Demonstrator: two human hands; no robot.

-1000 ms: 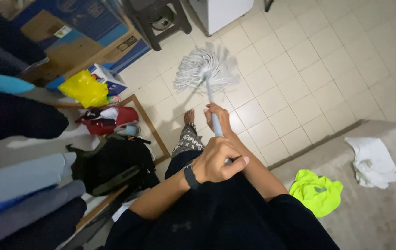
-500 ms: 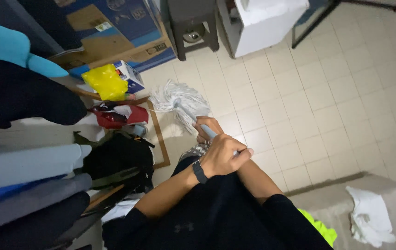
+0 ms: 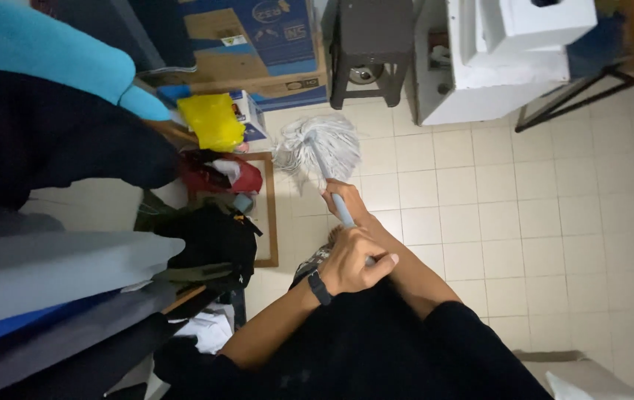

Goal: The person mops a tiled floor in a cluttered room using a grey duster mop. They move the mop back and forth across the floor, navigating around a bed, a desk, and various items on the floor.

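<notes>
Mop (image 3: 317,148): white string head spread flat on the tiled floor (image 3: 524,222), just in front of the person, near the left clutter. Pale blue handle (image 3: 343,210) runs from the head back and slightly right toward the body, so the long axis is near-far, tilted, with the head at the far end.

Right hand (image 3: 343,196): lower on the handle, nearer the mop head, fingers wrapped around the shaft, forearm reaching forward. Left hand (image 3: 354,261): clenched around the handle's upper part, closer to the body, thumb pointing right, dark band on the wrist (image 3: 320,287). The two hands are stacked along the shaft, right ahead of left. A bare foot shows partly under the hands, mostly hidden.

Mop head lies just right of a wooden frame (image 3: 271,215) lying on the floor and a red bag (image 3: 237,176). Yellow plastic bag (image 3: 214,121) sits beside a small box, contents not visible. Black backpack (image 3: 206,244) sits left of the frame, shut as far as can be told. Hanging clothes (image 3: 50,155) fill the left edge. Far side: cardboard box (image 3: 257,44), dark stool (image 3: 365,44) with something metallic beneath, white cabinet (image 3: 509,59). Mop head is just short of the stool's legs, not touching.
</notes>
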